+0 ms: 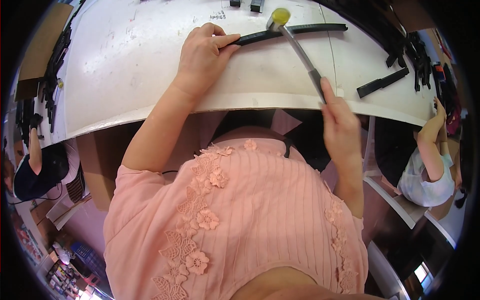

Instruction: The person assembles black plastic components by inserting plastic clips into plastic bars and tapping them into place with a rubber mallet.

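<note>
My left hand [206,56] pinches the left end of a long, thin black strip [320,28] between thumb and fingers. The strip lies crosswise on the white table. In my right hand [341,120] is a mallet [306,59], gripped by its dark handle end, with a grey shaft and a yellow-faced head. That head is over the middle of the strip; whether it touches cannot be made out. To the right of the mallet lies a short black bar [383,83], apart from both hands.
Small black blocks [257,5] sit at the table's far edge. Piles of long black parts [395,50] lie at the right, more [56,75] at the left beside a cardboard box [42,40]. One person [427,167] sits at right, another [42,167] at left.
</note>
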`<state>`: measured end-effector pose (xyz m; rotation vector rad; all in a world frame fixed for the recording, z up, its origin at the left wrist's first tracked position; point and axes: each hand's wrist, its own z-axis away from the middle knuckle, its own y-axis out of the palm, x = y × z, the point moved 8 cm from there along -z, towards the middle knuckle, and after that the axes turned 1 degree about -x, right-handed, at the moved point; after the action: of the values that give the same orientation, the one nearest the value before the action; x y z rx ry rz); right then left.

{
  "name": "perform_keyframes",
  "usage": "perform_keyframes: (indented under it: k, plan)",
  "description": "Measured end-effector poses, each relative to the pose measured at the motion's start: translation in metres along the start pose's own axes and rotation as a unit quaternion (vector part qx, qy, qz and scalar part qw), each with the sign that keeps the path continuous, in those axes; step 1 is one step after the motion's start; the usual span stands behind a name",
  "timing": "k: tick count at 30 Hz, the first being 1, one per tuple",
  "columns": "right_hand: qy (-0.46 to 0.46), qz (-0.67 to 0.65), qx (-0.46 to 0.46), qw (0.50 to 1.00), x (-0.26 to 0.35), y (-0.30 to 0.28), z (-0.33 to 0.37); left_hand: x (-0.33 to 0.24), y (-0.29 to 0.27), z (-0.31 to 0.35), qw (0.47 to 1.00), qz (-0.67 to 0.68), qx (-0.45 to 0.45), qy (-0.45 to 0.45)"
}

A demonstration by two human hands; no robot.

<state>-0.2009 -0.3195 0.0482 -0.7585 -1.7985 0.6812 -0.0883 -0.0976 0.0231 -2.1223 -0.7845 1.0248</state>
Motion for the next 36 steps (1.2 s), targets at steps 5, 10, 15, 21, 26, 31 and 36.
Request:
perform_keyframes:
  k: [5, 10, 15, 21, 26, 31, 36]
  plan:
    - [0.055, -0.070, 0.000, 0.996, -0.017, -0.006, 0.007, -0.013, -0.004, -0.001, 1.000, -0.004, 0.014, 0.011]
    - [0.172, -0.191, -0.093, 0.962, -0.054, -0.029, 0.037, 0.012, -0.020, -0.015, 0.980, 0.169, 0.000, -0.105]
    - [0.233, -0.263, -0.182, 0.918, -0.078, -0.052, 0.073, 0.040, -0.065, -0.090, 0.983, 0.037, -0.176, -0.028]
    - [0.283, -0.277, -0.237, 0.887, -0.101, -0.066, 0.111, 0.123, -0.046, -0.166, 0.971, -0.093, -0.201, -0.095]
    - [0.294, -0.264, -0.286, 0.873, -0.116, -0.094, 0.141, 0.109, -0.018, -0.185, 0.949, -0.285, -0.065, -0.115]
    - [0.261, -0.301, -0.366, 0.841, -0.131, -0.109, 0.151, -0.014, 0.066, -0.179, 0.995, 0.028, 0.056, 0.077]
    - [0.271, -0.329, -0.372, 0.824, -0.137, -0.106, 0.159, -0.231, 0.146, -0.067, 0.942, 0.143, 0.222, 0.208]
